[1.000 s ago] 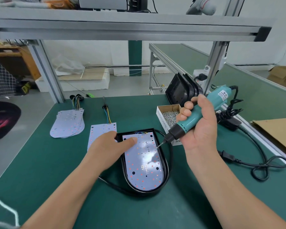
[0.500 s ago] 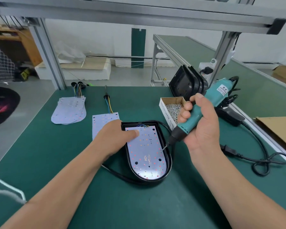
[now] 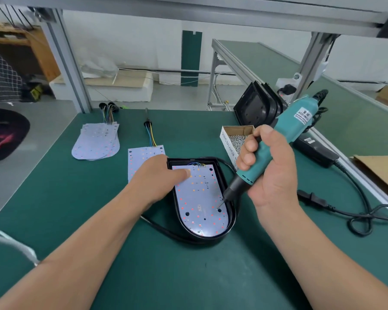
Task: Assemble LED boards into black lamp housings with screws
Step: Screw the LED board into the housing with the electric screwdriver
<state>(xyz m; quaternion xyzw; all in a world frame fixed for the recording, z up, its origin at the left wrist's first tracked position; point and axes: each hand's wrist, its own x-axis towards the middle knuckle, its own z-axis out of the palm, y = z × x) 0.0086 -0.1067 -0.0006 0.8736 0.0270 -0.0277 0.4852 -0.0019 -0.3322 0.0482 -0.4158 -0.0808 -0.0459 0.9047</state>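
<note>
Having slid down the right edge of the LED board (image 3: 199,198), the screwdriver (image 3: 298,121) bit is seemingly touching a lower hole. Fingers of the right hand (image 3: 271,175) are wrapping the driver; the left hand (image 3: 157,175) is pressing straight fingers on the board, which is lying inside the black housing (image 3: 232,217). A cardboard box (image 3: 227,144) is holding screws (image 3: 238,139) on the green bench (image 3: 99,220).

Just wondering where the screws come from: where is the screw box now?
In the head view, the screw box sits on the table, right of the black lamp housing, behind the right hand holding the screwdriver.
</note>
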